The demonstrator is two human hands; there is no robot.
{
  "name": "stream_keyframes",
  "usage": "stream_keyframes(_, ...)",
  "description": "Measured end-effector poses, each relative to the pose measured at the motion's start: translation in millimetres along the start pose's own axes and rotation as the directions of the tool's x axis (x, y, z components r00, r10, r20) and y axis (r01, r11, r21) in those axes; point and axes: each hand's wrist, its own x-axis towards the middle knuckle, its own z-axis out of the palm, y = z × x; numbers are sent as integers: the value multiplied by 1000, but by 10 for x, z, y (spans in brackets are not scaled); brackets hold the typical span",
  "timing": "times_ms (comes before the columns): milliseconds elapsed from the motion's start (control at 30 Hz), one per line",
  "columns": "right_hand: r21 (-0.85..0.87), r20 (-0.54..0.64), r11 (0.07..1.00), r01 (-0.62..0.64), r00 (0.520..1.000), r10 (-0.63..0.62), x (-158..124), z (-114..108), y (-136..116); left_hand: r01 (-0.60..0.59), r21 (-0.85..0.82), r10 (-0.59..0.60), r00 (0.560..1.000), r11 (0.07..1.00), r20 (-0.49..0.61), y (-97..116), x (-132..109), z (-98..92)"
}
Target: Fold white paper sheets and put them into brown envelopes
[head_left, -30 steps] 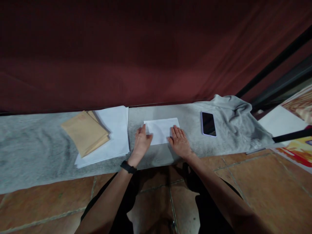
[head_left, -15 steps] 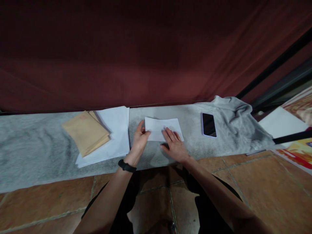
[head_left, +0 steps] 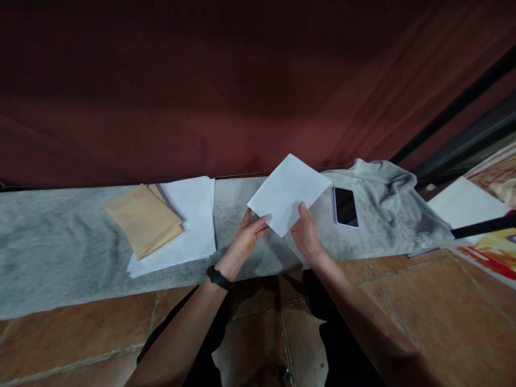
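1. While its thumb lies on the upper face of the paper, the right hand curls its fingers beneath the near right edge, closed in a light pinch.
2. The left hand, partly open, grips the near left edge between thumb and fingers; a black band circles its wrist.
3. The paper, white and blank on its visible face, is held slantwise above the cloth, one corner pointing away from the person; in this dim light, its folds, if any, are hard to make out.
4. To the right, just beyond the paper's right corner, a phone lies screen up on the cloth, near bunched grey folds.
5. To the left, brown envelopes overlap a stack of white sheets.
6. Behind hangs a dark red curtain; below are floor tiles, and at far right a colourful print.
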Motion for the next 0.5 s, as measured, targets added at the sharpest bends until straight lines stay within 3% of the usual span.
stream_keyframes(67, 148, 12, 986, -76, 997, 75, -22, 38, 48, -33, -27, 33, 999, 999, 25, -34, -6, 22)
stream_keyframes(233, 367, -93, 902, -230, 955, 281, -30, -11, 184, -108, 40, 111, 990, 993, -83, -15, 51, -74)
stream_keyframes(333, 390, -166, 883, -261, 923, 346, 21, -123, 211, -109, 114, 120, 988, 988, -96, 30, 83, -182)
stream_keyframes(500, 341, -178, 902, -265, 924, 339, 83, -319, 208, -100, 243, 135, 982, 965, -132, 75, 125, -334)
